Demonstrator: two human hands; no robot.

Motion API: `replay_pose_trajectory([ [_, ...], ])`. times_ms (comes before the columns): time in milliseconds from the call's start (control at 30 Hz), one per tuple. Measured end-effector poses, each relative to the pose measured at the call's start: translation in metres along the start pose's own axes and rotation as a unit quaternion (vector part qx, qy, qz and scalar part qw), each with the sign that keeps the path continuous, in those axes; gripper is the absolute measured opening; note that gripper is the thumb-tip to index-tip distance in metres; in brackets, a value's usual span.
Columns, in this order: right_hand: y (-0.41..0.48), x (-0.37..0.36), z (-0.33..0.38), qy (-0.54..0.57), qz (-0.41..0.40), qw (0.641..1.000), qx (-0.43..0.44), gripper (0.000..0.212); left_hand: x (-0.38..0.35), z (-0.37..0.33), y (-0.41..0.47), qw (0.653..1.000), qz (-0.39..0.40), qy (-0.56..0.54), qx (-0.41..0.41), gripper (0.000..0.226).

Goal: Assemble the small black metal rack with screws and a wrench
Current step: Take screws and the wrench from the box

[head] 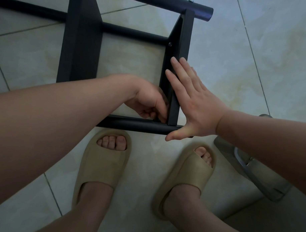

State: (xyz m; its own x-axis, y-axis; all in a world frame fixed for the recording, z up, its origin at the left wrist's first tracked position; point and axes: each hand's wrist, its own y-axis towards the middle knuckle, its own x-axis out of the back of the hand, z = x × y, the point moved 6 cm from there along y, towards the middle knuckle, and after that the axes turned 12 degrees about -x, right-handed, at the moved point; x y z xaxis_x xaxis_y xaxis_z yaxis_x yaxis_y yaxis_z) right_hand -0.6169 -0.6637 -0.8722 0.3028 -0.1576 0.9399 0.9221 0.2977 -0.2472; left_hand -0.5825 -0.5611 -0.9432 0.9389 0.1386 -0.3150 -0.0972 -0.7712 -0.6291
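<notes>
Where left hand (147, 101) meets rack (80, 44), contact seems hidden.

Just the one head cam, looking almost straight down at the rack (80, 44), close up, slippers (102, 166) on its near side.

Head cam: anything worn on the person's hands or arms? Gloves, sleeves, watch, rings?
Nothing worn: left hand and right hand ungloved, no ring, watch or band showing. The left forearm and right forearm are bare to the frame edge; no sleeves in view.
</notes>
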Motion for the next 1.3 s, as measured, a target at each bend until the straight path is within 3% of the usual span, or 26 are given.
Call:
replay_pose_trajectory([
  [367,0.0004,-0.0007,-0.0004,0.0,-0.002,1.0,0.003,0.14,-0.004,-0.0022,-0.0033,0.999,0.008,-0.033,0.004,0.02],
  [767,0.0004,-0.0005,-0.0002,0.005,-0.001,1.0,0.004,0.139,-0.0004,0.0001,0.001,0.999,-0.003,-0.036,0.001,0.036],
  [1033,0.0003,-0.0006,-0.0007,0.005,-0.004,1.0,0.005,0.138,-0.0042,0.0011,-0.0045,0.999,0.018,-0.034,0.031,0.011],
  [1300,0.0004,-0.0011,-0.0008,0.004,-0.001,1.0,0.004,0.14,-0.0028,-0.001,-0.0003,1.0,-0.001,-0.021,0.01,0.023],
])
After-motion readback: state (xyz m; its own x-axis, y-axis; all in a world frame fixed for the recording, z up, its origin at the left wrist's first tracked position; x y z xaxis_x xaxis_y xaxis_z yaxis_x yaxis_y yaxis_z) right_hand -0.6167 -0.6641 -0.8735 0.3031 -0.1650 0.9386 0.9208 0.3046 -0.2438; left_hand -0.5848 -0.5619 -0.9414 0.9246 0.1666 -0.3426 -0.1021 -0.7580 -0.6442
